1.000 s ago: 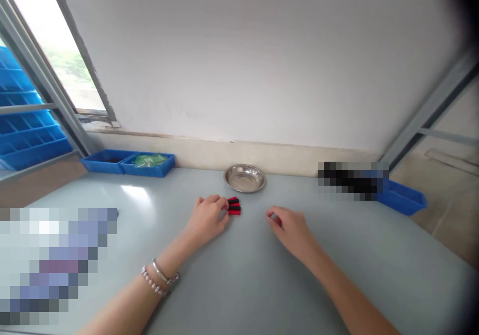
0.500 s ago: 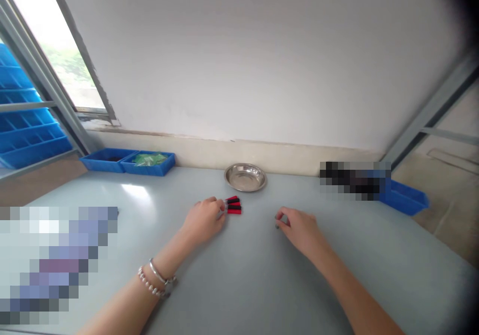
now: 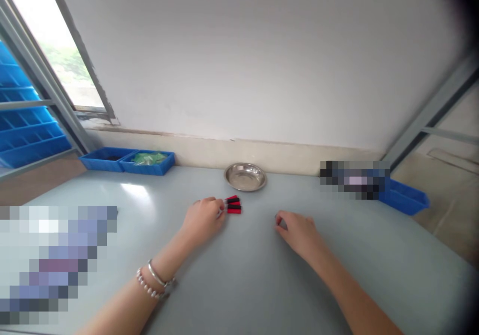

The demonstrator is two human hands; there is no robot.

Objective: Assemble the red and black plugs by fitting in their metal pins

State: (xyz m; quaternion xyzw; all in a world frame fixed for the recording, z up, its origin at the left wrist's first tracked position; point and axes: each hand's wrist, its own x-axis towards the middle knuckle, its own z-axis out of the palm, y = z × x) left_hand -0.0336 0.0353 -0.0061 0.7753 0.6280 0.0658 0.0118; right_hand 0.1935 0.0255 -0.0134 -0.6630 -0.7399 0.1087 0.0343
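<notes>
My left hand (image 3: 205, 220) lies on the table with its fingers pinched at the left end of several short red and black sticks (image 3: 234, 205). Those pieces lie side by side, fanned a little, with small metallic bits at their ends; their exact kind is too small to make out. To the right, my right hand (image 3: 295, 229) rests just over the tabletop, curled so that thumb and forefinger form a ring. Whether anything tiny sits between its fingertips is hidden. A shallow steel bowl (image 3: 245, 177) stands behind the sticks, between the two hands.
Two blue bins (image 3: 147, 164) stand at the back left, one with green plastic-wrapped stuff inside. Another blue bin (image 3: 404, 196) is at the right edge, beside a pixelated dark item (image 3: 355, 180). A pixelated patch (image 3: 56, 265) covers the left table. Metal frames flank the grey table (image 3: 239, 285).
My right thumb and forefinger have drawn slightly closer together. My left hand and the red and black sticks stay where they were.
</notes>
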